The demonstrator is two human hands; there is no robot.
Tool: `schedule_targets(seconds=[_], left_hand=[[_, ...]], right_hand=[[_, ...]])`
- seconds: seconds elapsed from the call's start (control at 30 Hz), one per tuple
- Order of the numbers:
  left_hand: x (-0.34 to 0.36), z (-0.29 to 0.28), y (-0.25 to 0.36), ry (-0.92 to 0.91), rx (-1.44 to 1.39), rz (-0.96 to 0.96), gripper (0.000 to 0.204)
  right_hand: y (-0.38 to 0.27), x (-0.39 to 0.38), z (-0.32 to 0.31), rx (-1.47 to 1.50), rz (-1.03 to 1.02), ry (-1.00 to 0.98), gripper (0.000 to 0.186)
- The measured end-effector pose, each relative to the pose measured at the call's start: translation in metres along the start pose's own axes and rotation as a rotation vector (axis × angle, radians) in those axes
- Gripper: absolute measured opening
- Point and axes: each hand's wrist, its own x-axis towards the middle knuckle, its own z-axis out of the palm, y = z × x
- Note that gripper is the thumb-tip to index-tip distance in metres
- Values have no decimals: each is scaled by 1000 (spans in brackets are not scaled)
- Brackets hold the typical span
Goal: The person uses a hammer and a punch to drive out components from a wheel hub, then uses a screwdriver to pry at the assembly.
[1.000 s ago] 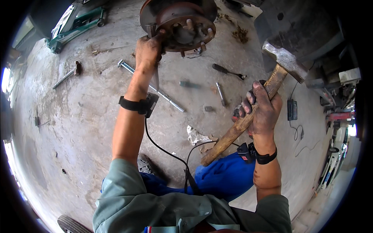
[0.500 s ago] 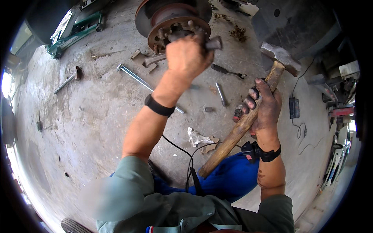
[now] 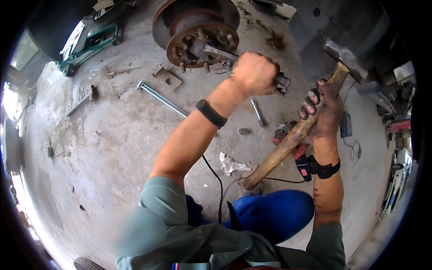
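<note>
- Since the earlier head frame, the left hand (image 3: 256, 74) has swung from the front of the rusty hub (image 3: 196, 31) to its right, carrying a metal bar (image 3: 220, 53).
- Grey and worn, the bar flattens at its far end; the hammer (image 3: 292, 136) has a scuffed head and stained wooden handle.
- Left fist clenched round the bar, its tip over the studded hub face, contact unclear; the right hand (image 3: 327, 112) curls grimy fingers about the handle, head uppermost.
- Stained concrete floor (image 3: 112, 144) bears a chrome rod (image 3: 164, 100), crumpled paper (image 3: 231, 164) and a green floor jack (image 3: 90, 51).

Slanted wood-handled hammer (image 3: 293, 137) and metal tool (image 3: 221, 53)
</note>
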Motion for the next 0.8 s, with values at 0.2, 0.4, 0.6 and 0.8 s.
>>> schedule_targets(seconds=[0.2, 0.4, 0.6, 0.8], left_hand=[[17, 12, 6, -151, 102, 29, 19], [23, 39, 1, -415, 257, -11, 21], [35, 41, 6, -599, 380, -78, 23], [45, 50, 4, -639, 418, -129, 23]], right_hand=[[49, 14, -39, 134, 19, -30, 18], [122, 19, -65, 206, 110, -59, 19], [166, 25, -71, 406, 265, 14, 16], [202, 31, -71, 813, 394, 133, 11]])
